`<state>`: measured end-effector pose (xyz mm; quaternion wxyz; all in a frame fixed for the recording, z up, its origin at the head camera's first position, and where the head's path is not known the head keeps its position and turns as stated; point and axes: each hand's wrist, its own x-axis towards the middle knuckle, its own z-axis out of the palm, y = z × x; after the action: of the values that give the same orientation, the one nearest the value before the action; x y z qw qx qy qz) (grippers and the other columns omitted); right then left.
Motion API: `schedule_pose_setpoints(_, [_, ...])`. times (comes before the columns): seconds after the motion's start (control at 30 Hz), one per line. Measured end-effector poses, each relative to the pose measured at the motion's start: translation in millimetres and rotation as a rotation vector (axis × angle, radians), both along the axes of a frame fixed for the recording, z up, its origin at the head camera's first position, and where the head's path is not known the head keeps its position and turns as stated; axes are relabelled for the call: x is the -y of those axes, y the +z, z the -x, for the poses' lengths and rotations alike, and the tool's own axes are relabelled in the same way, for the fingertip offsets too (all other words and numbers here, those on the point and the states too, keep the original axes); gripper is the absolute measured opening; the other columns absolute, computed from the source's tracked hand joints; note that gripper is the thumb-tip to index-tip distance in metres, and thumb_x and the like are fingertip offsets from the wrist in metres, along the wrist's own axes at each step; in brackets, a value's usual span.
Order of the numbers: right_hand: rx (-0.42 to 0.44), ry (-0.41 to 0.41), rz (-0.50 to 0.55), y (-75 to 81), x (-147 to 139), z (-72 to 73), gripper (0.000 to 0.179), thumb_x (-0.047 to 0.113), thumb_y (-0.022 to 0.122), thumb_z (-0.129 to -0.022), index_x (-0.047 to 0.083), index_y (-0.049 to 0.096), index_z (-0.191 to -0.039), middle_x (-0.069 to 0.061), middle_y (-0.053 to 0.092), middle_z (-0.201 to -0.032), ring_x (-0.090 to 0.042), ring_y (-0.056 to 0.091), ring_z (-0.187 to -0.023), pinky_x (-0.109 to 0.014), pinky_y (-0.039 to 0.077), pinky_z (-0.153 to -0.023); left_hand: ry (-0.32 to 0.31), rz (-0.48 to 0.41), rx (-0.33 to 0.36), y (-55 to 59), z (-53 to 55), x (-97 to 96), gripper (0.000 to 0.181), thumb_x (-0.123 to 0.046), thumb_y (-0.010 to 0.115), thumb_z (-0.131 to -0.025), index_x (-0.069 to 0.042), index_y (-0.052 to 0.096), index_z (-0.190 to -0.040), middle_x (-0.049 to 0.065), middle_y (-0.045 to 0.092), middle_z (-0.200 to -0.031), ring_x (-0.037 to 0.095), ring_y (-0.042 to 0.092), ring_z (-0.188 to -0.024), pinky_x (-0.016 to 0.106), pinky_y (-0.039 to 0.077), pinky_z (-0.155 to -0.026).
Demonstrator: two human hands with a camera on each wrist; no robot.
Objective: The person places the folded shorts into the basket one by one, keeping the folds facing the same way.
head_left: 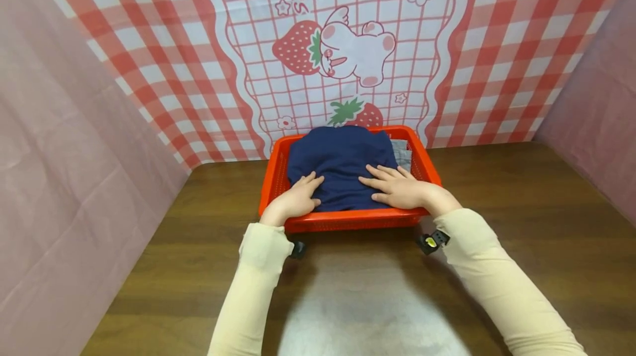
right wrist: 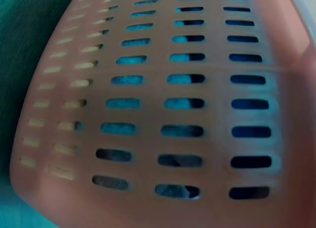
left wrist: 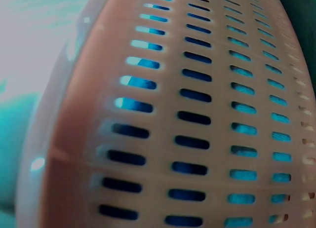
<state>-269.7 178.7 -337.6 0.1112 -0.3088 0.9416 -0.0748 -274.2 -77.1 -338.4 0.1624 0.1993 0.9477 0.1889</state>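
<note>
A dark blue cloth (head_left: 343, 152), probably a garment, lies in a red plastic basket (head_left: 355, 215) on the table. The left hand (head_left: 297, 197) rests on the cloth's near left part with its fingers spread. On the near right part lies the right hand (head_left: 395, 187), its fingers stretched out flat. Beside the cloth, at the basket's right, shows a grey folded cloth (head_left: 401, 153). Both wrist views face the slotted basket wall (left wrist: 163, 109), (right wrist: 143, 95) up close, and neither hand appears in them. What lies beneath the blue cloth is hidden.
The basket stands on a brown wooden table (head_left: 208, 245), close to a red-and-white checked strawberry curtain (head_left: 348, 30) at the back. Pink cloth (head_left: 74, 152) hangs along the left side, and more pink cloth (head_left: 591, 107) on the right. Small dark devices (head_left: 431, 242) sit under both wrists.
</note>
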Motion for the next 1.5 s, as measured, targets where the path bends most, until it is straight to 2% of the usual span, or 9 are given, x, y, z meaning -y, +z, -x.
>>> schedule_pose_setpoints(0.13, [0.014,0.002,0.024,-1.1,-3,-0.6,0.054,0.032,0.04,-0.096,0.016,0.023,-0.145,-0.015,0.009,-0.152,-0.039,0.008,-0.137,-0.061,0.002,-0.105,-0.004,-0.012,-0.019,1.2,-7.1,2.0,0.051,-0.013,0.045,-0.094,-0.013,0.03,-0.142,0.01,0.016,-0.151,0.028,0.011,-0.139,0.041,0.012,-0.112])
schedule_pose_setpoints(0.37, [0.011,-0.016,0.12,-0.4,-12,-1.7,0.05,0.028,0.04,-0.096,0.016,0.029,-0.143,-0.015,0.014,-0.151,-0.038,0.01,-0.136,-0.06,0.002,-0.106,-0.005,-0.009,-0.118,8.8,-21.2,5.2,0.039,-0.02,0.047,-0.093,-0.012,0.049,-0.131,0.009,0.034,-0.145,0.027,0.033,-0.131,0.04,0.027,-0.107])
schedule_pose_setpoints(0.53, [0.046,0.016,0.133,5.1,-17,-9.8,0.048,0.025,0.039,-0.096,0.01,0.031,-0.142,-0.019,0.018,-0.149,-0.042,0.009,-0.135,-0.062,0.004,-0.105,0.018,-0.028,-0.176,10.6,-29.2,9.6,0.036,-0.025,0.047,-0.094,-0.014,0.055,-0.127,0.007,0.052,-0.131,0.024,0.048,-0.12,0.039,0.035,-0.101])
schedule_pose_setpoints(0.63, [0.05,0.007,0.145,8.3,-18,-16.9,0.048,0.024,0.039,-0.096,0.007,0.033,-0.14,-0.02,0.022,-0.147,-0.044,0.01,-0.135,-0.061,0.006,-0.105,0.031,-0.053,-0.187,11.5,-34.5,12.8,0.036,-0.026,0.048,-0.093,-0.014,0.055,-0.126,0.005,0.054,-0.128,0.022,0.049,-0.118,0.039,0.036,-0.101])
schedule_pose_setpoints(0.8, [-0.026,-0.009,0.176,9.3,-19,-28.3,0.046,0.025,0.041,-0.096,0.006,0.04,-0.137,-0.019,0.032,-0.143,-0.043,0.016,-0.134,-0.059,0.011,-0.105,0.013,-0.099,-0.264,8.5,-43.9,17.7,0.034,-0.024,0.049,-0.093,-0.013,0.057,-0.124,0.007,0.054,-0.129,0.022,0.048,-0.121,0.039,0.036,-0.101])
schedule_pose_setpoints(0.93, [-0.053,-0.025,0.201,8.5,-20,-35.8,0.045,0.029,0.04,-0.096,0.008,0.042,-0.136,-0.016,0.033,-0.144,-0.04,0.016,-0.135,-0.059,0.009,-0.106,0.016,-0.119,-0.329,4.8,-50.2,20.3,0.033,-0.024,0.049,-0.093,-0.012,0.059,-0.121,0.01,0.052,-0.13,0.023,0.046,-0.122,0.039,0.035,-0.102])
schedule_pose_setpoints(1.1, [-0.079,-0.064,0.237,3.5,-19,-43.1,0.045,0.034,0.039,-0.096,0.01,0.045,-0.134,-0.012,0.035,-0.143,-0.035,0.017,-0.136,-0.056,0.007,-0.107,0.023,-0.106,-0.328,4.1,-58.4,22.6,0.035,-0.027,0.048,-0.093,-0.011,0.058,-0.123,0.011,0.049,-0.133,0.024,0.044,-0.124,0.039,0.033,-0.103])
schedule_pose_setpoints(1.3, [-0.236,-0.064,0.292,-4.3,-17,-50.7,0.04,0.027,0.045,-0.095,0.008,0.052,-0.129,-0.012,0.045,-0.136,-0.034,0.03,-0.132,-0.053,0.015,-0.107,0.02,-0.066,-0.423,3.9,-68.0,23.4,0.033,-0.028,0.051,-0.092,-0.012,0.061,-0.119,0.009,0.053,-0.129,0.024,0.048,-0.12,0.04,0.036,-0.1])
schedule_pose_setpoints(1.5, [-0.38,-0.024,0.321,-9.6,-15,-55.1,0.039,0.024,0.051,-0.092,0.006,0.054,-0.126,-0.011,0.051,-0.132,-0.032,0.038,-0.127,-0.052,0.021,-0.105,-0.004,-0.143,-0.543,2.8,-75.8,27.5,0.031,-0.022,0.055,-0.089,-0.011,0.061,-0.118,0.007,0.053,-0.13,0.023,0.05,-0.119,0.041,0.038,-0.098])
